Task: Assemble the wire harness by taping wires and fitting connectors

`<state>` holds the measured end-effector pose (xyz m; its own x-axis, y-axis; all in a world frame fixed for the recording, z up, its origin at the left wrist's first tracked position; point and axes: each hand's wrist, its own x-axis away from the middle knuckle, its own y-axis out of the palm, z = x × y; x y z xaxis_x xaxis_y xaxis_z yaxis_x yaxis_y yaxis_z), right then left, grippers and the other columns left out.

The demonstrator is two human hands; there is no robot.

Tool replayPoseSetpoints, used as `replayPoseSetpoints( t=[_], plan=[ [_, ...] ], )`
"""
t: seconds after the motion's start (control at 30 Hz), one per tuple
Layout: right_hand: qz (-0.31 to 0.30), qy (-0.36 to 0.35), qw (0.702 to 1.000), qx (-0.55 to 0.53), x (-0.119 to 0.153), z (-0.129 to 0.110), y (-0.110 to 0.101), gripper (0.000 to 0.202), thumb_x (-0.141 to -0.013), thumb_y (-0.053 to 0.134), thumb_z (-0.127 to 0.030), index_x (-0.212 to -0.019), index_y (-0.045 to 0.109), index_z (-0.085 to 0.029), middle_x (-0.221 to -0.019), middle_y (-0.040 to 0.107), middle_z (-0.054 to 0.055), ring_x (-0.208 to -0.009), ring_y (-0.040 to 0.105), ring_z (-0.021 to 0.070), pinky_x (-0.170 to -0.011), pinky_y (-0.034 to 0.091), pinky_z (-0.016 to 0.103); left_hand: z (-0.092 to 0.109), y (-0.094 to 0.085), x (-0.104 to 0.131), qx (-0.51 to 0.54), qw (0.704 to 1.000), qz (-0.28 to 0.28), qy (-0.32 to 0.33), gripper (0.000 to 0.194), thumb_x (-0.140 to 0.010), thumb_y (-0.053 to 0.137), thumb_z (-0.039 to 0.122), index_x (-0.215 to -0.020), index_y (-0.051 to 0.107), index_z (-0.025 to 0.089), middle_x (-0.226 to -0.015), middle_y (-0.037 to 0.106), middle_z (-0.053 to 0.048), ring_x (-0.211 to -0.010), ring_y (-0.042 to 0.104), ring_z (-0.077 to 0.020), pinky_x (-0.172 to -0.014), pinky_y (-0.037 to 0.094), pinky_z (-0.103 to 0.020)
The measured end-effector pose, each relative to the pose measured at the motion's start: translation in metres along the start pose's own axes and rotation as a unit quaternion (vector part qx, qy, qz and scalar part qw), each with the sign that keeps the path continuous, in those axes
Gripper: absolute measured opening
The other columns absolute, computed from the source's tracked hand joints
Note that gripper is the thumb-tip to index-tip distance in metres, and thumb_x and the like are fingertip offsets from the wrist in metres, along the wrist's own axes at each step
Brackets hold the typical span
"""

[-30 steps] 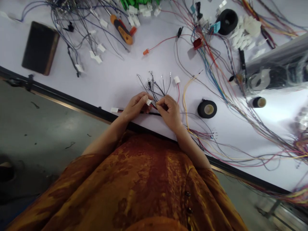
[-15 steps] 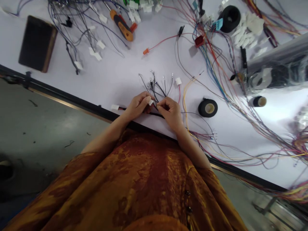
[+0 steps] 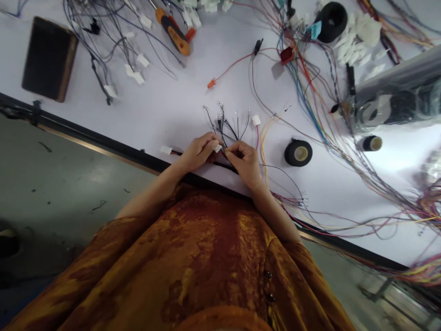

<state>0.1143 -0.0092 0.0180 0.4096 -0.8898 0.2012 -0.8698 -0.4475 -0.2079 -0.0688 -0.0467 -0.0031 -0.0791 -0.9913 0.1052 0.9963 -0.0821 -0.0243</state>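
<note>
White bench top (image 3: 161,105), wiring handled at its near edge

Nearest: your orange-brown patterned garment (image 3: 206,257), at the bench's black edge strip (image 3: 113,149). Grey floor (image 3: 82,170) shows below, to the left.

Your left hand (image 3: 200,154): thumb and fingers closed on a small white connector (image 3: 217,147). Connector position: between your two hands, near the bench edge; cannot tell whether it touches the top. Your right hand (image 3: 244,161): thumb and forefinger in a narrow pinch just beside the connector; what lies between the fingertips is too small to tell. A black cable (image 3: 225,166) passes beneath the hands. To the left, a second connector (image 3: 166,150), also white, lies on the bench.

Beyond the hands: black wires (image 3: 231,129) with metal terminals fan out away from you. Right of them: a white plug (image 3: 256,120) on a red lead, yellow wires (image 3: 263,138), a black tape roll (image 3: 290,154).

Farther: an orange connector (image 3: 211,83) on a red wire; a dark flat rectangular object (image 3: 50,59) at left; a red connector (image 3: 286,55) against multicoloured wires (image 3: 320,131).

Farthest: an orange-and-black screwdriver (image 3: 174,34); another tape roll (image 3: 339,32) beside small white pieces (image 3: 354,43).
</note>
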Motion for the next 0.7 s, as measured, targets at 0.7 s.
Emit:
replayPoseSetpoints(
  t=[0.7],
  plan=[
    [0.004,-0.079,0.997,0.013,-0.004,0.010,-0.001,0.012,-0.087,0.062,-0.022,-0.075,0.062,-0.019,-0.074,0.060,-0.001,-0.071,0.053,0.0118,-0.069,0.042,0.028,0.001,0.012,0.000,0.025,0.999,0.035,0.003,0.044,-0.095,0.051,0.063,-0.092,0.060,0.020,-0.055,0.055,0.003,-0.043,0.050,-0.0100,-0.042,0.036,-0.022]
  ],
)
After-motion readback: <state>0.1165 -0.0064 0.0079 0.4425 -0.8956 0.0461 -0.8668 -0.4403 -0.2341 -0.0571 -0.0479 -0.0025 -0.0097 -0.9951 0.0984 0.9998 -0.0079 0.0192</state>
